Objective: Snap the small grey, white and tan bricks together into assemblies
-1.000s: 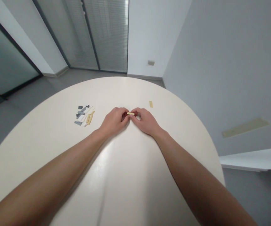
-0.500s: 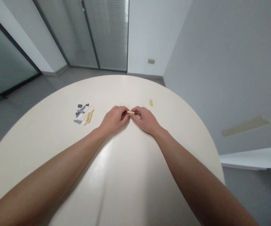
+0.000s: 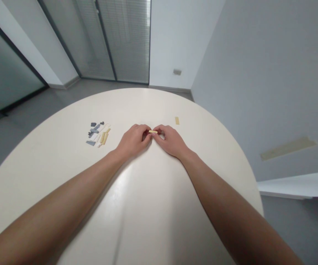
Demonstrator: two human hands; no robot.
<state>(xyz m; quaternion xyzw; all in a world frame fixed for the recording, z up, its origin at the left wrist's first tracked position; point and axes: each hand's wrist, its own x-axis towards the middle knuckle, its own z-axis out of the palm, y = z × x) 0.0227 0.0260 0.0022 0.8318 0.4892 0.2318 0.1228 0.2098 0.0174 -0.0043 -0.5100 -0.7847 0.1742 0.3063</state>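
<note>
My left hand (image 3: 133, 140) and my right hand (image 3: 170, 141) meet near the middle of the round cream table (image 3: 203, 154). Between their fingertips is a small tan LEGO-type plate (image 3: 153, 131), and both hands pinch it. Part of it is hidden by my fingers. To the left of my left hand lies a loose group of grey, white and tan bricks (image 3: 97, 133). Another tan plate (image 3: 177, 120) rests on the table beyond my right hand, touching neither hand.
The table's curved far edge (image 3: 137, 88) runs close beyond the parts, with a grey floor (image 3: 65, 99) past it. Glass partitions with blinds (image 3: 123, 40) stand at the back, and a grey wall (image 3: 258, 73) fills the right.
My hands still pinch the tan plate in nearly the same position. The view has shifted slightly, so the table and the loose parts sit a little higher in the picture.
</note>
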